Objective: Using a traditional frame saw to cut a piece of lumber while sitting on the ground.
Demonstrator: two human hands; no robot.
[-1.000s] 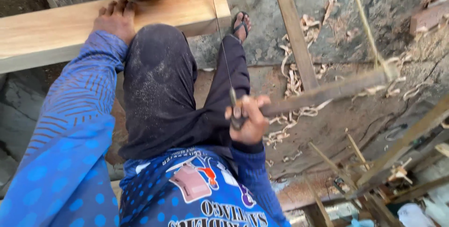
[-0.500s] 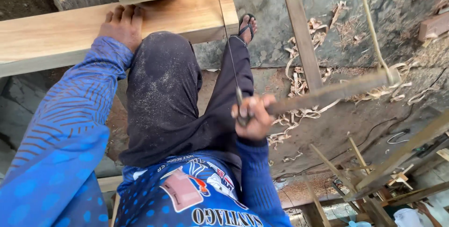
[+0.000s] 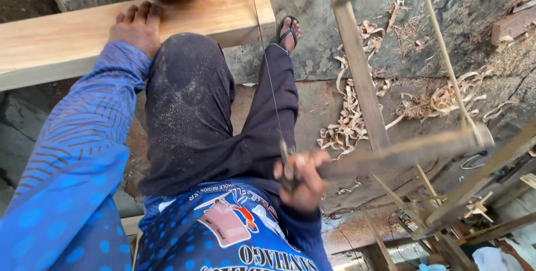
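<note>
left hand (image 3: 135, 27) is lying flat, fingers spread, pressing on top of the long wood plank (image 3: 67, 42) w/ nothing gripped. right hand (image 3: 302, 179) is closing tight round the lower end of a wooden frame saw (image 3: 402, 151), just beside the thigh. its thin blade (image 3: 267, 70) is running up from the fist to the plank's right end, prob. touching the wood, hard to tell. sandalled foot (image 3: 288, 31) is resting on the concrete, wood shavings (image 3: 349, 123) lying nr the saw frame.

floor (image 3: 312, 59): grey concrete | on it: wood shavings (image 3: 349, 123), small wood offcut (image 3: 511, 25)
</note>
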